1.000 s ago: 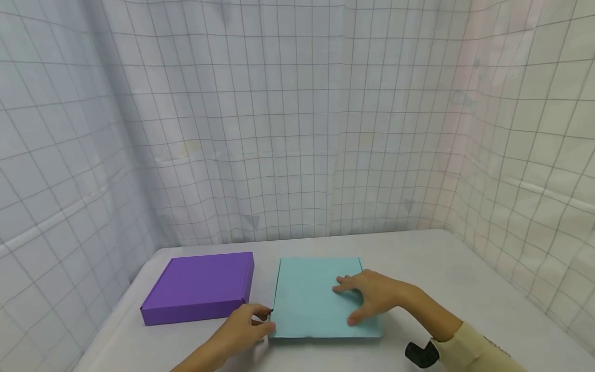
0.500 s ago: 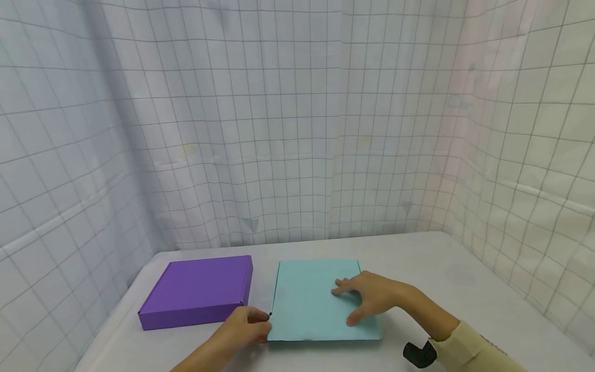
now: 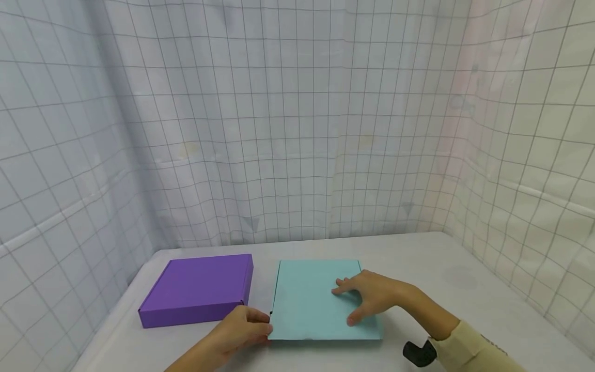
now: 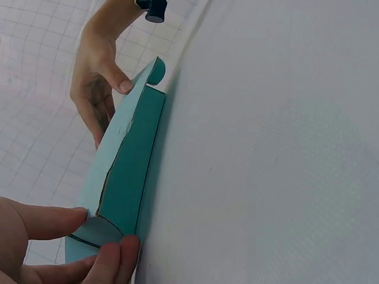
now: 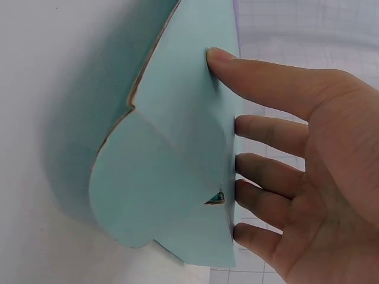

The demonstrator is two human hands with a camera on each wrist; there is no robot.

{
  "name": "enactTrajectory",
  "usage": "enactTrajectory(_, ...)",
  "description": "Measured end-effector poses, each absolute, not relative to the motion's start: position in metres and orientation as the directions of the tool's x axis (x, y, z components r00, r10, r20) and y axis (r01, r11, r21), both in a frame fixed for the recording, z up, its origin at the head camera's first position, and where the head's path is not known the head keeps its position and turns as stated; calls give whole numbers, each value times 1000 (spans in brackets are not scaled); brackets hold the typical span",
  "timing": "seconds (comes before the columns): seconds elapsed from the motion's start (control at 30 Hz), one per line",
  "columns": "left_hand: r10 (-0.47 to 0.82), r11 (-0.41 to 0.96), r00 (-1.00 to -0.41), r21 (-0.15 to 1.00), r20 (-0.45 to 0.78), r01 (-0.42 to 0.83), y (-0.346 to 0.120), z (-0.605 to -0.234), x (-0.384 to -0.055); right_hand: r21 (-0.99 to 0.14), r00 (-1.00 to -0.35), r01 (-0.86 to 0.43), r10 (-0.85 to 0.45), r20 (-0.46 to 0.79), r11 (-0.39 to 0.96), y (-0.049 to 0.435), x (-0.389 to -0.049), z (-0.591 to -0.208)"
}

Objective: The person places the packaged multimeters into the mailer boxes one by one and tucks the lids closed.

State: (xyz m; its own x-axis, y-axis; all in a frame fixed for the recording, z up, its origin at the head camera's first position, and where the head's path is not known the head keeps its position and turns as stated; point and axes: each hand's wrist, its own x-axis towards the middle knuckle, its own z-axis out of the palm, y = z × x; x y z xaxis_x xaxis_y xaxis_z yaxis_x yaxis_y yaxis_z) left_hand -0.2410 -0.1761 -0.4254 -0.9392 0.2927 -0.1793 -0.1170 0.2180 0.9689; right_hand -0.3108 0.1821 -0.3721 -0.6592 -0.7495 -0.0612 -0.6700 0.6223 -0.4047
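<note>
Head cam up high, two wrist cams right down low

Head view looks down over the table [image 3: 432, 258]; both wrist views hug the teal box [image 4: 127, 171], which all three share.

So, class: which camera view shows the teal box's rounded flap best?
Right wrist: the flap fills the frame beside the right hand. Left wrist shows a flap pinched by the left hand. Head shows only the box top.

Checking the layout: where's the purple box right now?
In the head view the purple box lies on the table's left side, just left of the teal box, apart from it; the left hand is near its front right corner.
</note>
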Motion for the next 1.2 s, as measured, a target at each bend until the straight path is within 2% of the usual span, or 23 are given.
enactTrajectory(0.17, 277, 286, -951, 957, -138, -55, -174, -423, -242, -400, -664, -668, -745, -60, 628, 182, -310, -372)
enactTrajectory(0.53, 276, 336, -953, 941, -128, -29, -176, -422, -243, -380, -641, -703, -767, -28, 602, 189, -315, -378)
enactTrajectory(0.77, 257, 433, -961, 901, -100, 22, -173, -420, -242, -405, -655, -711, -750, 84, 575, 197, -311, -383)
enactTrajectory(1.03, 195, 606, -978, 774, 79, 183, -164, -413, -239, -423, -681, -704, -711, 176, 570, 217, -300, -386)
enactTrajectory(1.2, 255, 634, -933, 685, 254, 359, -157, -410, -243, -432, -705, -685, -682, 191, 587, 232, -292, -390)
